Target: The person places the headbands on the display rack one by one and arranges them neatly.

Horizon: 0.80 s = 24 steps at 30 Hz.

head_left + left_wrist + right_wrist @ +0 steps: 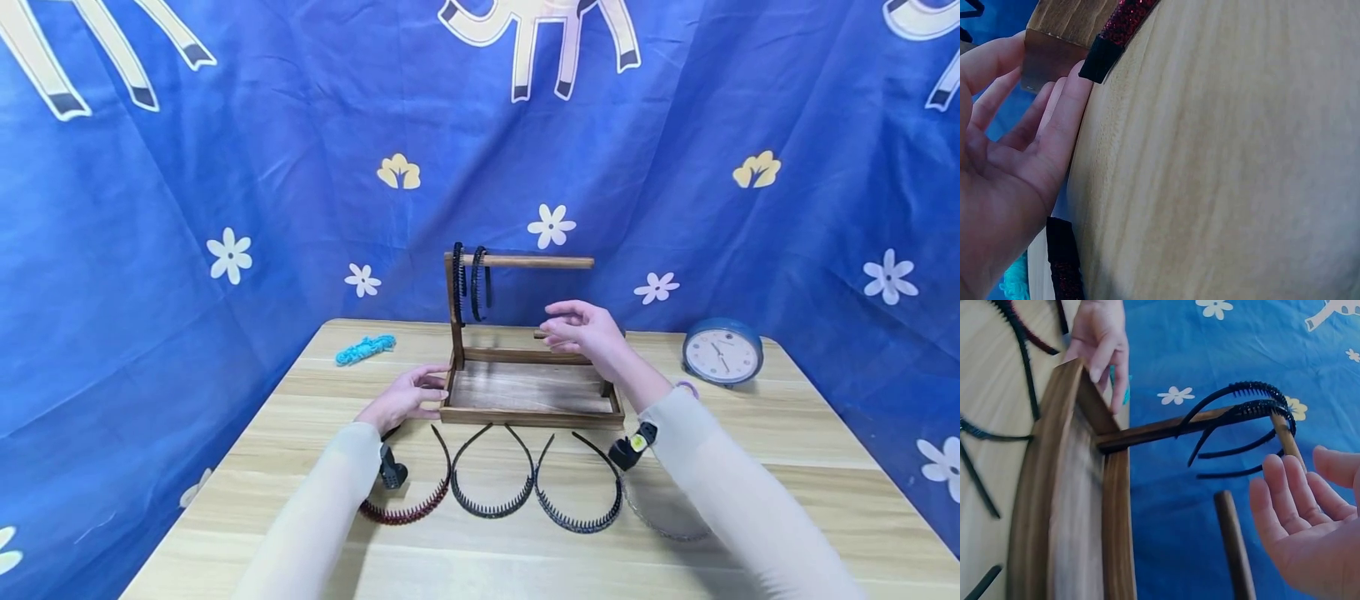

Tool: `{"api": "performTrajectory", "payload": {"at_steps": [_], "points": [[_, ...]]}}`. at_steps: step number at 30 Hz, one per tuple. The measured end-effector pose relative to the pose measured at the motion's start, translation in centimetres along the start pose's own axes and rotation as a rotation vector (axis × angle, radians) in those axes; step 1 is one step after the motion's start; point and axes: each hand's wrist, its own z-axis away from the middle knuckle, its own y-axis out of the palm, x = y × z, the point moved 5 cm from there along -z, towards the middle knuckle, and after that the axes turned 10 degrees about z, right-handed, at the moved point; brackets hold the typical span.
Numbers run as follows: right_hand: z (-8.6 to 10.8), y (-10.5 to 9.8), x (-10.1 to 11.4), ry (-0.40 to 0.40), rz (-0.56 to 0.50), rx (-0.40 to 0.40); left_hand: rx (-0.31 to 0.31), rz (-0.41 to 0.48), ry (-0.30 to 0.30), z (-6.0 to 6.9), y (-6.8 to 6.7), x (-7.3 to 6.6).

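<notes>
A wooden stand (534, 417) with a tray base and an upper bar (536, 262) sits towards the back of the table. Two black toothed headbands (477, 287) hang at the bar's left end. My left hand (408, 394) touches the left end of the base with fingers extended. Held in the air before the stand, my right hand (585, 333) has relaxed fingers and nothing in them. Across the front lie a dark red headband (405, 515), a black headband (491, 510), a bluish-black headband (585, 525) and a clear headband (678, 536), partly covered by my right arm.
A blue clock (723, 353) stands at the back right. A bright blue fuzzy item (365, 350) lies at the back left. Beside my right wrist, part of a purple ring (687, 388) shows. Behind the table hangs a blue patterned cloth (480, 150).
</notes>
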Motion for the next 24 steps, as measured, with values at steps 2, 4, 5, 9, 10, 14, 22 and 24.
{"api": "performTrajectory", "payload": {"at_steps": [2,4,5,9,10,14,22,24], "points": [[0.8,-0.4,-0.5,0.004,0.016,0.004,-0.007,0.004,-0.001,0.0,-0.1,0.0],[1.6,-0.9,-1.0,0.008,0.034,0.011,-0.001,0.004,0.004,0.0,-0.1,0.1],[1.9,-1.1,-1.3,0.008,0.041,0.017,0.001,0.005,0.004,0.0,0.0,0.1],[3.5,-2.0,-2.2,0.003,0.073,0.033,-0.003,0.007,0.002,0.0,0.0,0.1],[3.8,-2.3,-2.5,0.006,0.079,0.033,-0.009,0.010,-0.003,0.0,0.0,0.2],[5.3,-3.2,-3.4,0.012,0.100,0.025,0.000,0.009,0.000,0.0,0.0,0.2],[8.3,-5.1,-5.9,0.019,0.091,-0.001,0.013,0.020,0.007,0.1,0.0,0.0],[9.2,-5.6,-6.3,0.022,0.109,-0.010,0.017,0.015,0.006,0.1,0.0,0.0]]}}
